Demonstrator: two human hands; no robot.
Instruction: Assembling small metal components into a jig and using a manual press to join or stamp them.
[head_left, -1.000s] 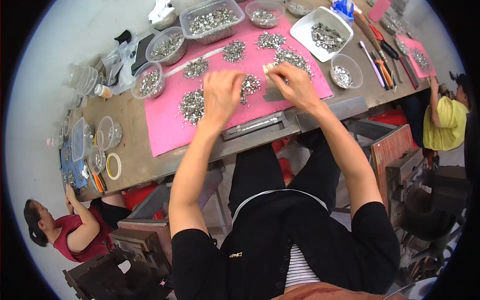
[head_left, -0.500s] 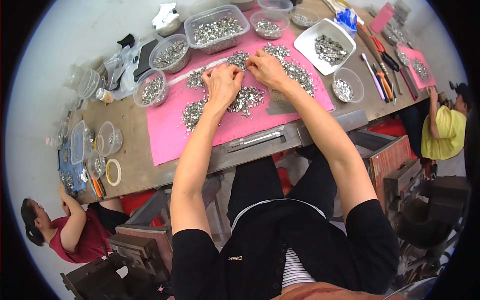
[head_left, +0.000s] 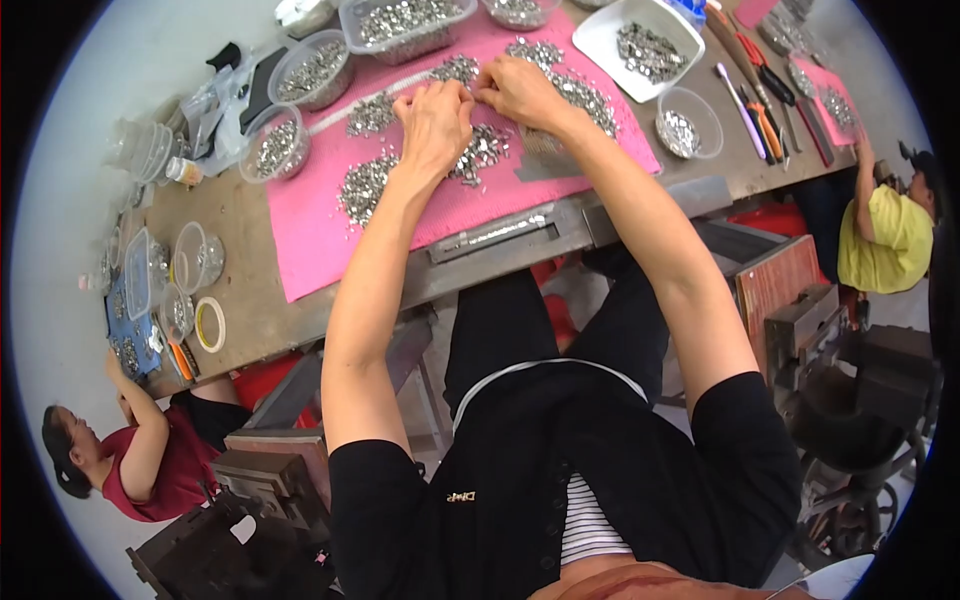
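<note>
Both my hands are over a pink mat (head_left: 330, 235) spread with heaps of small silvery metal pieces. My left hand (head_left: 434, 125) is bent downward between two of these heaps, its fingers curled together and the tips mostly hidden. Beside it, my right hand (head_left: 522, 90) has thumb and fingers drawn into a pinch; whatever lies between them is too small to make out. The hands are close, fingertips almost meeting near a small heap (head_left: 457, 68). A larger heap (head_left: 482, 153) lies just below them, and another heap (head_left: 366, 190) is left of my left wrist.
Clear plastic tubs (head_left: 312, 70) of metal pieces line the mat's far side. A white dish (head_left: 590, 40) and a round tub (head_left: 708, 125) stand right, near pliers (head_left: 768, 135) and a purple-handled tool (head_left: 742, 115). Co-workers sit at both ends; a tape roll (head_left: 211, 325) lies left.
The whole view has shifted, so the bench sits higher in the picture. My hands stay close together over the same heaps, with only slight finger movement.
</note>
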